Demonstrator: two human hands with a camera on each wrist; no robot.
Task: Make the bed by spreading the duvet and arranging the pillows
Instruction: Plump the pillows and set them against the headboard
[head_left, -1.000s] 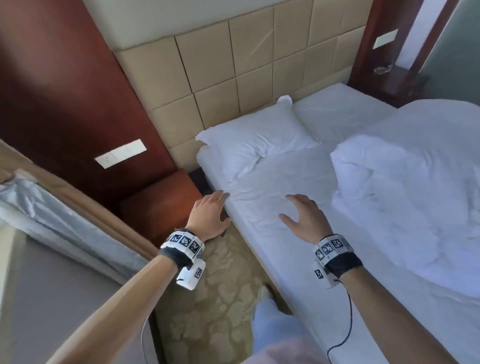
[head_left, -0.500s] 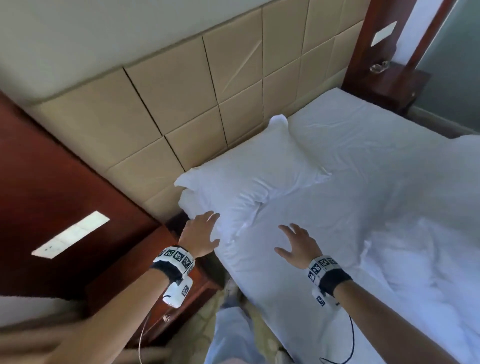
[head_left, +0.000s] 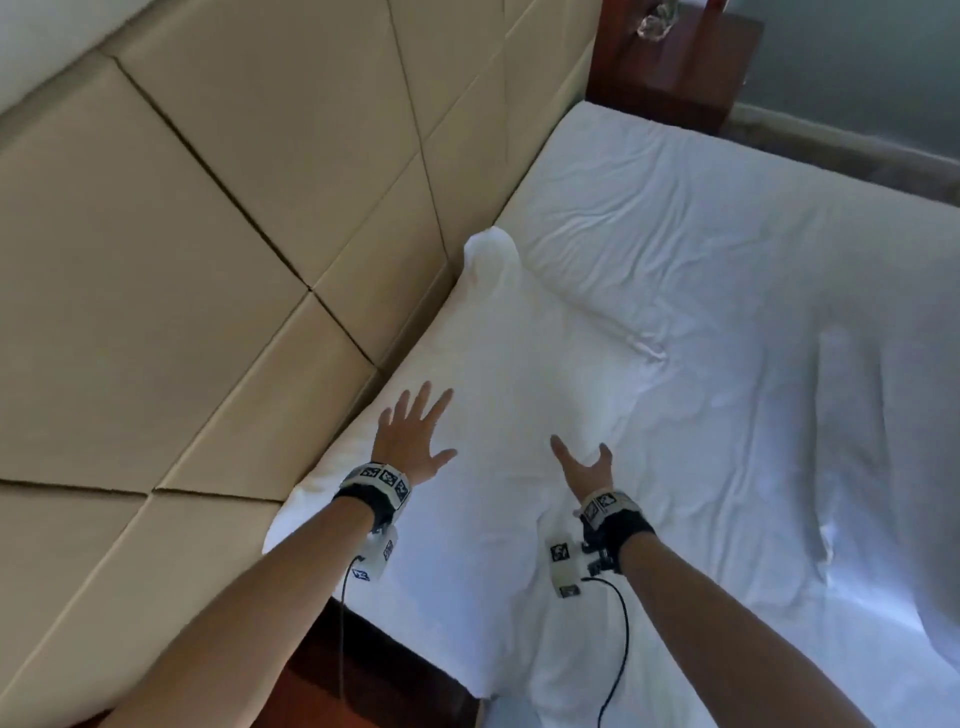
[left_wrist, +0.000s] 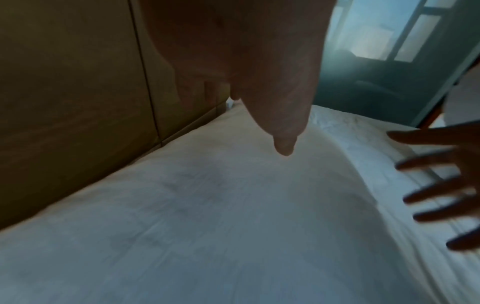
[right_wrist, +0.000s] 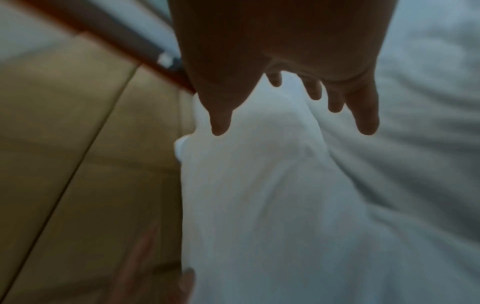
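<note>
Pillow (head_left: 498, 364) under spread, seemingly hovering fingers (head_left: 415, 402)

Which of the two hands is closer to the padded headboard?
The left hand, spread over the pillow beside the headboard; the right hand is farther out toward the open sheet.

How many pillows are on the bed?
1. The pillow lies along the headboard, under both open hands, left hand and right hand. Another could be out of view.
</note>
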